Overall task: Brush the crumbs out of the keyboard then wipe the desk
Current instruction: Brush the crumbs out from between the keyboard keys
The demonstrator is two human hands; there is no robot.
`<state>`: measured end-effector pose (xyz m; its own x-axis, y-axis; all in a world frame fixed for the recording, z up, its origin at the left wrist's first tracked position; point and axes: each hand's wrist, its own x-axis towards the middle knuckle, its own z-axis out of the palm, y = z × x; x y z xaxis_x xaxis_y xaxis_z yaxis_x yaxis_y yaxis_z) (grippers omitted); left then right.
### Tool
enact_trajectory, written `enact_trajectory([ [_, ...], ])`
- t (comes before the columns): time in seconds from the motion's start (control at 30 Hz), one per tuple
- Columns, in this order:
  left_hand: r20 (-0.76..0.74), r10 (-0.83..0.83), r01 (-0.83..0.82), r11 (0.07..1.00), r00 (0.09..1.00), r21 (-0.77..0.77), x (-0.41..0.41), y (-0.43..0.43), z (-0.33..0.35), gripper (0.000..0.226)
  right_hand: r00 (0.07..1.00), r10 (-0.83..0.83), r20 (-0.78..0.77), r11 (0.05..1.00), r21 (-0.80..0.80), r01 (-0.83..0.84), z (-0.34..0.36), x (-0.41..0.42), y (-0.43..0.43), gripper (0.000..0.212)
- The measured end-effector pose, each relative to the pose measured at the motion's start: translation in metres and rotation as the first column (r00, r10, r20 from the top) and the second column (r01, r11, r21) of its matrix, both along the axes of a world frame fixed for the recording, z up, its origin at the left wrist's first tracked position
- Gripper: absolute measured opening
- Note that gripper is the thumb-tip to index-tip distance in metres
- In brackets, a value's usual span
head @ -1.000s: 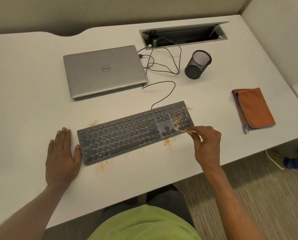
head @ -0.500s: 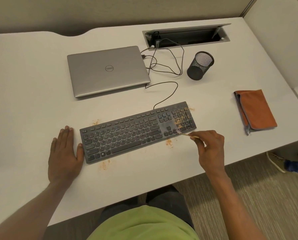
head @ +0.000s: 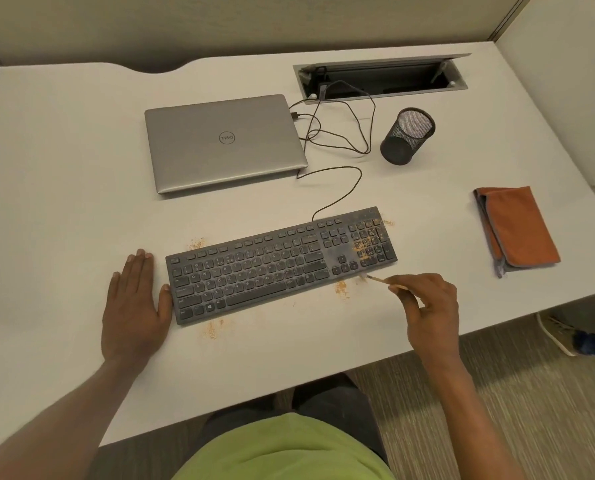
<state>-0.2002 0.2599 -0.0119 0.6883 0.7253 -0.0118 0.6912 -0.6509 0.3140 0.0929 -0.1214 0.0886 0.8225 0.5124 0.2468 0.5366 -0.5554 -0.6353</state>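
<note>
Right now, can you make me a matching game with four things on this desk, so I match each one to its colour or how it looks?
Things:
1. laptop
2. cloth
3. cup
4. keyboard

Looks:
A. orange, folded
B. dark grey, with crumbs on it
C. silver, closed
D. black mesh

Pairs: 1-C, 2-A, 3-D, 4-B

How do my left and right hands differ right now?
The left hand lies flat and open on the desk, thumb against the keyboard's left end; the right hand is curled, pinching a thin brush. The left holds nothing; the right points the brush tip at the keyboard's front-right edge. Both are beside the keyboard.
</note>
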Motion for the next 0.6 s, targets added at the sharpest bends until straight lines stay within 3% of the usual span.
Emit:
enact_trajectory([
  [0.27,-0.002,-0.003,0.003,1.000,1.000,0.001,0.000,0.000,0.000,0.073,1.000,-0.003,0.015,1.000,0.013,0.003,-0.002,0.001,0.012,0.026],
  [0.47,-0.005,0.002,-0.002,1.000,1.000,-0.004,-0.001,0.000,-0.001,0.073,0.989,-0.083,-0.119,0.989,0.111,0.097,-0.001,-0.007,0.012,0.018],
  [0.6,-0.004,0.009,-0.009,1.000,1.000,-0.011,0.000,0.000,0.001,0.073,0.987,0.041,-0.156,0.991,0.135,-0.020,0.004,-0.013,0.028,0.030],
])
